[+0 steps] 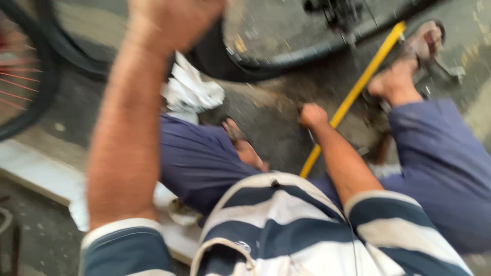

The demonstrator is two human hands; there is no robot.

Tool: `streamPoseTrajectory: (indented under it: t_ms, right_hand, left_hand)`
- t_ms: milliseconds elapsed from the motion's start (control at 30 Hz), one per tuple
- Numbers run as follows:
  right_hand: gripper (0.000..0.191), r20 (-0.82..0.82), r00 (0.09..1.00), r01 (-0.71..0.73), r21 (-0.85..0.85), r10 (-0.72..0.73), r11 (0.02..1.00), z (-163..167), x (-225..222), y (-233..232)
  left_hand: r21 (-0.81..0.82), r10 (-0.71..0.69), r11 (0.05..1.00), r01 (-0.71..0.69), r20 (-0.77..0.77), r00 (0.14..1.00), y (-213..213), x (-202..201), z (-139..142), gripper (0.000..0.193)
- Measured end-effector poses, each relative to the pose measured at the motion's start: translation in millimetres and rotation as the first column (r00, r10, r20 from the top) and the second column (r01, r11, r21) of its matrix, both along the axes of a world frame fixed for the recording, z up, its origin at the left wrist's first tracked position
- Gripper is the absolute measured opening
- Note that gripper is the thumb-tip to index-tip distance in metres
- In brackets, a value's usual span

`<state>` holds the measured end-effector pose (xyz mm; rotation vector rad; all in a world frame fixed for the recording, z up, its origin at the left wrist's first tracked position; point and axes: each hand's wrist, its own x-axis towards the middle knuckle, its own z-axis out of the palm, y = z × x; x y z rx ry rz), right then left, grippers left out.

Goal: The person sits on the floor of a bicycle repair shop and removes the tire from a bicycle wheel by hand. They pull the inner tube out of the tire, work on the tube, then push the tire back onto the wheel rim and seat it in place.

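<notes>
The view looks down on a seated person in a blue-and-white striped shirt (pixel 286 225) and dark blue trousers (pixel 199 161), legs spread on a grey concrete floor (pixel 271 115); the picture is blurred by movement; the left hand (pixel 171 20) is raised high near the top edge, just beside a black bicycle tyre (pixel 230 64) that curves across the upper part of the view, and whether it touches the tyre cannot be told; its fingers look curled together, though the blur hides whether they clamp on anything; the right hand (pixel 312 115) is low on the floor between the legs, closed in a fist, its fingers wrapped on something small and dark that cannot be made out; it lies just beside a long yellow bar (pixel 358 89) that runs slantwise from near the right foot (pixel 409 61), in a sandal, down towards the lap; crumpled white paper (pixel 192 89) lies on the floor by the left knee, under the tyre; a second wheel with red spokes (pixel 20 66) stands at the left edge; a pale slab (pixel 41 171) runs along the floor on the left.
</notes>
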<state>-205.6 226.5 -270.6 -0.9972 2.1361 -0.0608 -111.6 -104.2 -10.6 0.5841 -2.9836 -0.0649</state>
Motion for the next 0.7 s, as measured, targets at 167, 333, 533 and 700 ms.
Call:
streamPoseTrajectory:
  t_ms: [167, 333, 533, 700]
  right_hand:
    - [0.036, 0.296, 0.955, 0.08, -0.232, -0.008, 0.969, 48, 7, -42]
    - [0.038, 0.911, 0.357, 0.379, -0.345, 0.209, 0.858, 101, 16, -61]
    - [0.041, 0.922, 0.372, 0.435, -0.279, 0.111, 0.856, 163, 8, -49]
    - [0.035, 0.825, 0.564, 0.598, -0.38, -0.033, 0.706, 176, 0, -61]
  left_hand:
    - [0.393, 0.056, 0.911, 0.121, -0.411, 0.91, 20, -12, 56, 0.052]
    - [0.437, 0.055, 0.882, 0.175, -0.465, 0.884, 31, -6, 88, 0.061]
    - [0.447, 0.088, 0.885, 0.13, -0.436, 0.896, 33, -4, 91, 0.064]
    - [0.474, 0.104, 0.874, 0.113, -0.407, 0.907, 35, 0, 92, 0.061]
